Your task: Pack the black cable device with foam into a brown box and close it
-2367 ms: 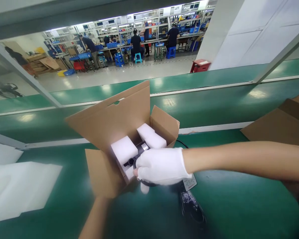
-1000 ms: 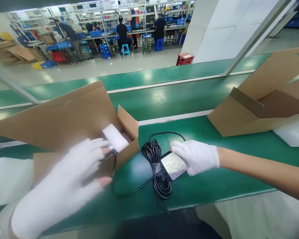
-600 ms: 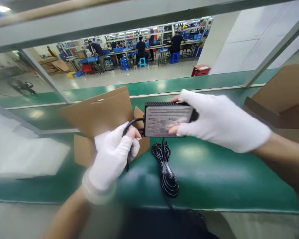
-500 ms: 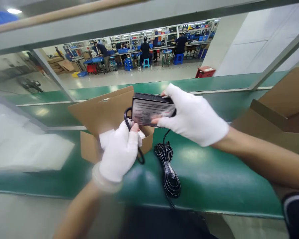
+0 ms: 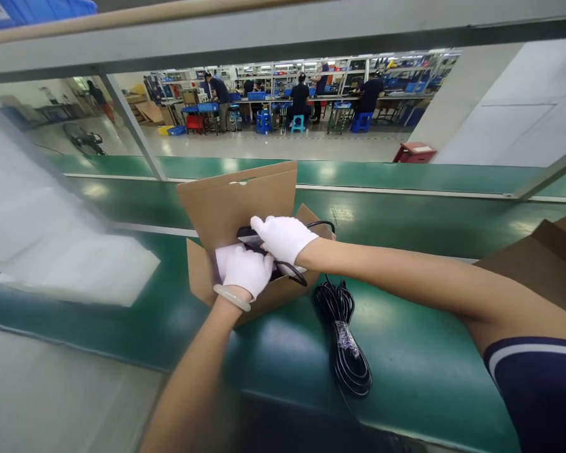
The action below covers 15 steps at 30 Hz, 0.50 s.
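Note:
A black power adapter (image 5: 247, 233) with a pale label is now down inside an open cardboard box (image 5: 264, 302), largely covered by my hands. My right hand (image 5: 283, 239), in a white glove with bare fingertips, is closed over the adapter from above. Beside it, my gloved left hand (image 5: 246, 272) reaches in over the near side, its fingers curled at the adapter's near part and partly hidden. A thick black cable loop (image 5: 292, 272) bends out by the right hand. To the right of the box lies a coiled black cable (image 5: 344, 340), bound with clear wrap.
The box stands on a green workbench (image 5: 415, 352), its lid raised at the back. White foam sheets (image 5: 99, 264) are piled at left. Another open carton (image 5: 538, 270) stands at right. A metal frame (image 5: 132, 129) crosses in front; people work at far benches.
Both hands have brought the power adapter down from above the box into it. The right hand moved left and lower over the box. The view has shifted, so the surroundings appear further right.

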### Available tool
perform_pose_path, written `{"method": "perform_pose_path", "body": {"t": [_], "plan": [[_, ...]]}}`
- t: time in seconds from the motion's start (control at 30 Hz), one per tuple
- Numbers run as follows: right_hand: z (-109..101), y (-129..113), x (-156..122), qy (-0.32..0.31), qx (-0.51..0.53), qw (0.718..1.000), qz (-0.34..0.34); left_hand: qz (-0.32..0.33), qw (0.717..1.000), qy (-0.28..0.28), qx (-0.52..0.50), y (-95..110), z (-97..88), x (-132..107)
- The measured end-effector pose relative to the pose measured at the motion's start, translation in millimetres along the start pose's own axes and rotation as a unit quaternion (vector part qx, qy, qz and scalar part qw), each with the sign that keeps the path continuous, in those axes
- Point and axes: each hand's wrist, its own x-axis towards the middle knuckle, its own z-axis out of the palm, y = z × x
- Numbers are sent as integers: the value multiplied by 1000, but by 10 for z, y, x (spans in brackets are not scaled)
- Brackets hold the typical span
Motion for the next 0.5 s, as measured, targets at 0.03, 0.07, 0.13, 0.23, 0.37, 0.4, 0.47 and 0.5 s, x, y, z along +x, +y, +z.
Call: {"method": "perform_pose_path", "body": {"t": [0.03,0.07,0.13,0.23,0.37,0.4,0.47,0.5], "plan": [[37,-16,23,-18,-6,1000,-10,21,1000,-6,5,-6,14,-19],[61,-32,47,-37,-14,999,-21,35,999,-11,8,-16,19,-41],[75,-58,109,-66,-35,996,-40,43,999,-17,13,-49,15,-95],[68,-101,235,-106,-68,989,-76,57,998,-33,15,-116,9,-191],[128,-204,421,-188,-94,966,-150,58,997,-43,11,-163,47,-308],[154,-235,465,-204,-88,962,-157,55,998,-41,8,-167,64,-328],[213,-283,538,-213,-64,962,-160,45,999,-22,0,-177,105,-352],[245,-297,566,-209,-51,963,-161,44,999,-5,-1,-187,125,-357]]}}
